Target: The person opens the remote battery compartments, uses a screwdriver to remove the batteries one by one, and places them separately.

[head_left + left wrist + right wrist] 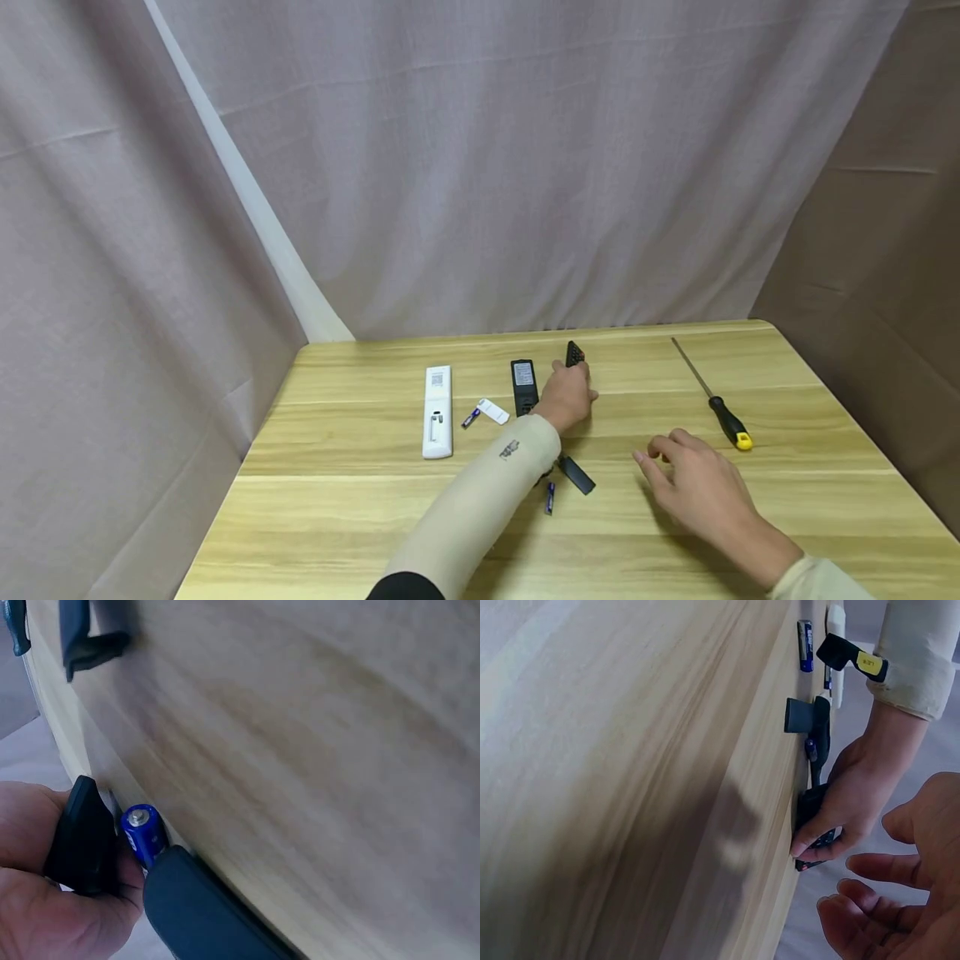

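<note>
At the back of the table my left hand (567, 397) grips a black remote control (574, 353), buttons showing at its far end. The left wrist view has this remote (81, 838) between fingers and thumb, close to a blue battery (142, 831). Just left of that hand, a second black remote (523, 377) lies with its labelled back up, its near end partly hidden by the sleeve. My right hand (703, 490) hovers above the table at the right, fingers loosely bent, holding nothing; it appears in the right wrist view too (911, 889).
A white remote (438, 412) lies back up on the left, near a white battery cover (492, 411) and a battery (470, 418). Closer to me are a black cover (577, 474) and another battery (550, 498). A screwdriver (726, 419) lies at the right. Curtains surround the table.
</note>
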A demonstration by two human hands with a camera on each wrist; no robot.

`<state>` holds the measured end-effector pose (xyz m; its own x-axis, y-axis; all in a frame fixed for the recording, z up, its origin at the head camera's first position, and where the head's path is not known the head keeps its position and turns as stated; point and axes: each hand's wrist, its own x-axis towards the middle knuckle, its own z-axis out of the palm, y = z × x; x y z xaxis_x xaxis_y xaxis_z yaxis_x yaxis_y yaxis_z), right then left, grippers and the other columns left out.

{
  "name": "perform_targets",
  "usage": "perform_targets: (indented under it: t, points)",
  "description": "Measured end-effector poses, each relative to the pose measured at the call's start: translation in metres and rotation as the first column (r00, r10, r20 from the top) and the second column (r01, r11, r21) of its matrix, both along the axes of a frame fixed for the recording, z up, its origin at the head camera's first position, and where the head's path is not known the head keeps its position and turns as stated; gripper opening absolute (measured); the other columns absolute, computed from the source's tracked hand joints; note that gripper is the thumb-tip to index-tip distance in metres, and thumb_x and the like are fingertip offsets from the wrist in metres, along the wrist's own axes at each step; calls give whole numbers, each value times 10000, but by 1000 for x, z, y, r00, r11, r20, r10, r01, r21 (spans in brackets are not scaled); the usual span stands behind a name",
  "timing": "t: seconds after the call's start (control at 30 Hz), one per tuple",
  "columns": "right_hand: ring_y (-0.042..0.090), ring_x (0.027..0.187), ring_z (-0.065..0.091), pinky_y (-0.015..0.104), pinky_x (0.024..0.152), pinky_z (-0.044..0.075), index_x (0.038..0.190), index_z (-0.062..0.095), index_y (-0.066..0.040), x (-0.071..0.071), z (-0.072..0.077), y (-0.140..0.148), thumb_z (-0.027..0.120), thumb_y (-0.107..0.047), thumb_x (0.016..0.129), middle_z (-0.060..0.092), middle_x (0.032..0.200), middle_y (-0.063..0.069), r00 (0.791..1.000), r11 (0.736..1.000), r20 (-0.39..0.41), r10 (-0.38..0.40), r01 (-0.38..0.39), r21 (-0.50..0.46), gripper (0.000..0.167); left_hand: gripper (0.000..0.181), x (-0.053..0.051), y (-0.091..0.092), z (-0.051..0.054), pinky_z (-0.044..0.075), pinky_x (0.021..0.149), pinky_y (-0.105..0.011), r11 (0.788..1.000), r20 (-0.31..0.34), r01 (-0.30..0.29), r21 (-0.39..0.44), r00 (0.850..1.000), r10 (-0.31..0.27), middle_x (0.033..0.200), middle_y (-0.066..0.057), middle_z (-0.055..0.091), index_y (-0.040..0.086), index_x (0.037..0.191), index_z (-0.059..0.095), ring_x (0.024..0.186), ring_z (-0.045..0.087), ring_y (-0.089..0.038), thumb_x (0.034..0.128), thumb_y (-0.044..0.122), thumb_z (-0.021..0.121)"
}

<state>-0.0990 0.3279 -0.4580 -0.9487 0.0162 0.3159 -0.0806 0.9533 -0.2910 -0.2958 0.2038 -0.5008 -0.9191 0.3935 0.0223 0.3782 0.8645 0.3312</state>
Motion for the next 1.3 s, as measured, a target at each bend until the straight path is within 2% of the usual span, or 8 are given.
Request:
perform_targets:
  t: [0.3, 0.47, 0.6, 0.7, 0.9, 1.07, 1.2, 1.3]
  points:
    - [111, 713, 579, 343, 557, 510, 936, 781, -142, -3, -4, -1, 776, -302, 972, 712, 906, 15, 1000, 1000, -14, 0, 0, -1, 164, 255, -5, -2, 7, 609, 736, -247, 999, 36, 26, -43, 999, -24, 1220, -108, 636, 214, 1183, 668, 955, 704, -191, 1016, 396, 731]
    - [101, 701, 546, 307, 552, 474, 952, 782, -137, -3, -3, -4, 768, -306, 980, 707, 910, 18, 1000, 1000, 5, -1, 1, -11, 172, 248, -7, -16, 7, 499, 715, -241, 993, 81, 67, 101, 994, -75, 1210, -77, 664, 209, 1268, 666, 921, 579, -154, 1022, 210, 694]
    - [102, 696, 535, 299, 553, 464, 946, 779, -137, -3, -3, -5, 766, -309, 982, 706, 910, 22, 1000, 1000, 20, 2, -2, -17, 176, 318, 0, -29, 3, 443, 672, -250, 965, 118, 46, 258, 990, -78, 1159, -57, 690, 237, 1310, 610, 829, 530, -148, 1007, 228, 709]
    - [110, 713, 558, 325, 564, 492, 932, 776, -149, -5, -4, -5, 770, -315, 980, 711, 917, 20, 1000, 1000, 9, 6, -6, -11, 173, 398, 6, -35, 3, 460, 618, -235, 916, 151, 6, 401, 986, -72, 1065, -41, 693, 254, 1325, 561, 761, 545, -120, 979, 252, 759]
    - [123, 724, 580, 358, 575, 529, 918, 770, -167, -8, -5, -5, 778, -329, 977, 717, 931, 15, 1000, 1000, 10, 14, -14, -15, 173, 616, 17, -53, 9, 498, 539, -226, 784, 227, -60, 618, 968, -104, 910, -44, 667, 186, 1411, 424, 640, 579, -90, 920, 204, 796]
    - [124, 753, 619, 380, 597, 566, 953, 784, -154, -8, -5, -6, 773, -328, 981, 738, 976, 29, 1000, 1000, 21, 18, -17, -20, 176, 688, 25, -78, 15, 541, 645, -238, 679, 329, -102, 727, 920, -215, 1046, -102, 774, 111, 1518, 344, 789, 686, -152, 989, 382, 690]
    - [109, 743, 611, 355, 580, 550, 960, 784, -150, -9, -5, -6, 766, -325, 988, 736, 969, 28, 1000, 999, 17, 26, -26, -26, 178, 566, 29, -99, 23, 543, 813, -235, 647, 335, -62, 760, 890, -308, 1115, -107, 827, 63, 1487, 432, 1064, 725, -245, 1097, 469, 491]
    - [101, 730, 598, 342, 569, 542, 961, 783, -146, -9, -5, -7, 766, -325, 989, 734, 961, 29, 999, 999, 15, 29, -29, -29, 182, 483, 35, -116, 29, 569, 822, -232, 606, 329, -41, 794, 868, -371, 1174, -170, 808, 43, 1451, 489, 1093, 731, -316, 1161, 412, 375]
